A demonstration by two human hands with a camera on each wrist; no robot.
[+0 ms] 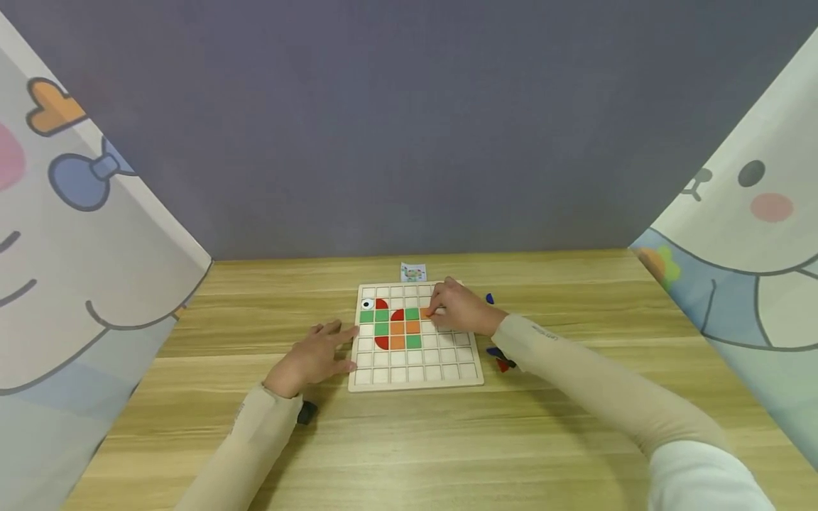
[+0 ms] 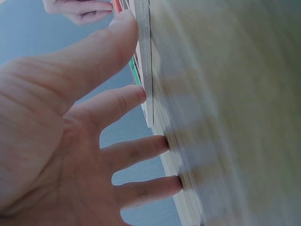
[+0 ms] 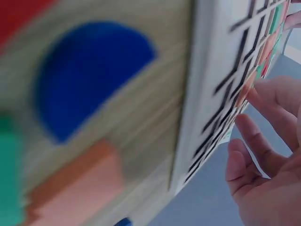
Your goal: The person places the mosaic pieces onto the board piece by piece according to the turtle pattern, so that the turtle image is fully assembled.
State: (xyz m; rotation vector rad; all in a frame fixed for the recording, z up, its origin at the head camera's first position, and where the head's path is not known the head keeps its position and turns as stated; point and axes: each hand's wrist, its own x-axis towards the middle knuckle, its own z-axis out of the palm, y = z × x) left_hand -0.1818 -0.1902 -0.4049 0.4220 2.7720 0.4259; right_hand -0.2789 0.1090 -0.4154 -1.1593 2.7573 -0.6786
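A pale wooden grid board (image 1: 415,376) lies on the table, with green, orange and red tiles and a white eye tile (image 1: 367,304) in its cells. My left hand (image 1: 311,360) spreads its fingers at the board's left side. In the left wrist view its thumb and index fingertips (image 2: 140,94) rest against the board's edge, while two other fingertips touch the table. Over the upper right of the grid, my right hand (image 1: 461,309) pinches an orange square tile (image 3: 245,88) at a cell. The tile sits just right of a green square (image 1: 412,314).
A small picture card (image 1: 413,272) lies behind the board. Right of the board are loose pieces, including a blue half-round piece (image 3: 89,77), an orange block (image 3: 77,188) and a green piece (image 3: 9,174). A small black object (image 1: 307,412) is by the left wrist. A grey panel (image 1: 409,142) stands behind.
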